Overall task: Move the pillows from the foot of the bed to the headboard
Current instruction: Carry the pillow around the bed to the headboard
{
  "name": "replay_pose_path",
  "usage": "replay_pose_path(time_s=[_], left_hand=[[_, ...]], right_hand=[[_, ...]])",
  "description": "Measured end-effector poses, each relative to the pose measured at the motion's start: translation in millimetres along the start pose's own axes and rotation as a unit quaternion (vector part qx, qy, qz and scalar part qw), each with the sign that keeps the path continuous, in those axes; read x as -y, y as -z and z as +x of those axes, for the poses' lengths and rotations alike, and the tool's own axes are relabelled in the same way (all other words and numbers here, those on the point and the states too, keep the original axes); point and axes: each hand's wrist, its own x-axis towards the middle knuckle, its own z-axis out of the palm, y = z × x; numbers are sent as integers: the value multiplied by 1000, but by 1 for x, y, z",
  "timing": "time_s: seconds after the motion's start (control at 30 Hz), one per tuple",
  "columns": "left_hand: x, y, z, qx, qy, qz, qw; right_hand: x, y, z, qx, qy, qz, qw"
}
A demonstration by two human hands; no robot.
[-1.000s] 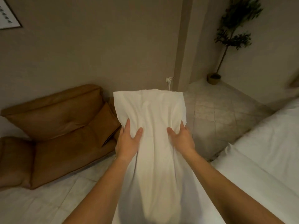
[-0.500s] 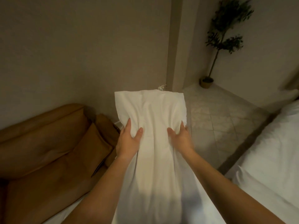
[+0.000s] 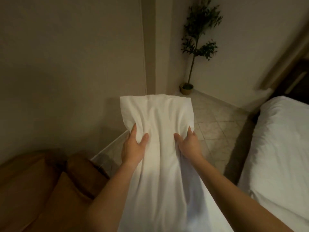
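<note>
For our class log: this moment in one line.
carry | left hand grips pillow | right hand grips pillow | bed at right

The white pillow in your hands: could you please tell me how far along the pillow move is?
Done: the white pillow is lifted clear of the bed. In hand: the left hand and right hand grip its sides, thumbs on top, over the floor beside the bed. Left: it is not yet set down anywhere on the bed; whether more pillows wait at the foot is out of view.
</note>
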Motion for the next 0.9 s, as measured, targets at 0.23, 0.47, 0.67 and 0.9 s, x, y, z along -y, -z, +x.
replay_pose_path(time_s=[0.23, 0.47, 0.67, 0.9], left_hand=[[-22, -16, 124, 80, -60, 29, 995], [-53, -67, 210, 141, -104, 17, 984], [-92, -134, 270, 180, -139, 20, 974], [-151, -224, 346, 214, -158, 37, 963]], right_hand=[[34, -8, 71, -60, -66, -10, 996], [45, 9, 135, -109, -114, -11, 987], [26, 36, 205, -151, -153, 0, 977], [4, 86, 306, -174, -189, 30, 966]])
